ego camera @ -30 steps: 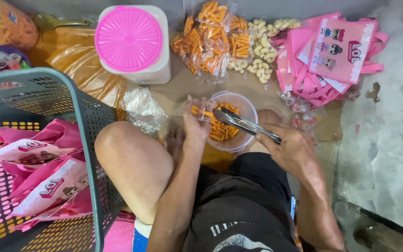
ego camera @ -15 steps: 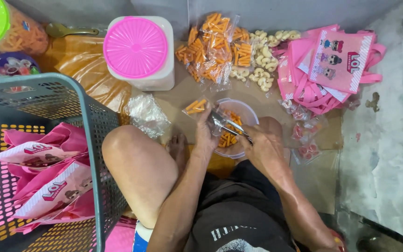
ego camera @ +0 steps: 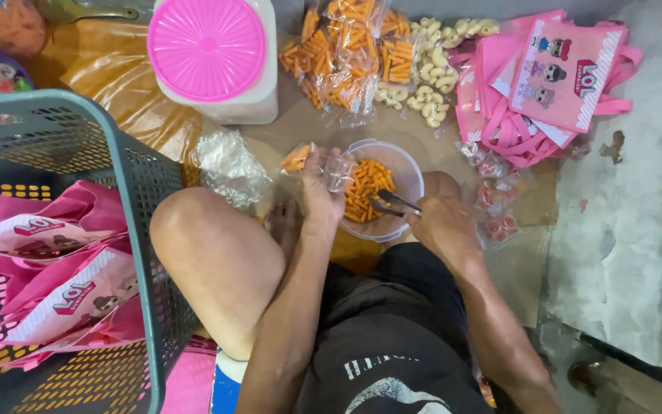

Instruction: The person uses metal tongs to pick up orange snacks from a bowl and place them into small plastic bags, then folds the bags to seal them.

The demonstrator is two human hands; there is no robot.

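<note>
Head view, hands: The left hand [ego camera: 322,186] pinches open a small clear plastic bag [ego camera: 329,167] at the near-left rim of the clear bowl [ego camera: 411,165]; its fingers are closed on the bag's mouth, with a few orange sticks already inside. The right hand [ego camera: 440,227] is clenched round the handles of metal tongs [ego camera: 392,203], whose tips reach into the heap.

Head view, what has changed: Half a second ago the tongs were lifted towards the bag beside the left hand; now their tips are back down among the orange stick snacks [ego camera: 368,190] in the bowl. A load appears to have gone into the bag and the tongs are back for more.

Head view, what it means: The bag looks only partly filled, so filling seems to be under way.

Head view, surroundings: The bowl sits on brown card on the floor between the person's knees. Behind it lie filled packets of orange snacks [ego camera: 350,50] and pale curled snacks [ego camera: 432,84]. A tub with a pink lid [ego camera: 207,47] stands to the left, pink printed gift bags [ego camera: 553,77] lie to the right, and a grey basket [ego camera: 136,199] at far left holds more such bags. A crumpled stack of clear bags [ego camera: 227,165] rests beside the left knee.
</note>
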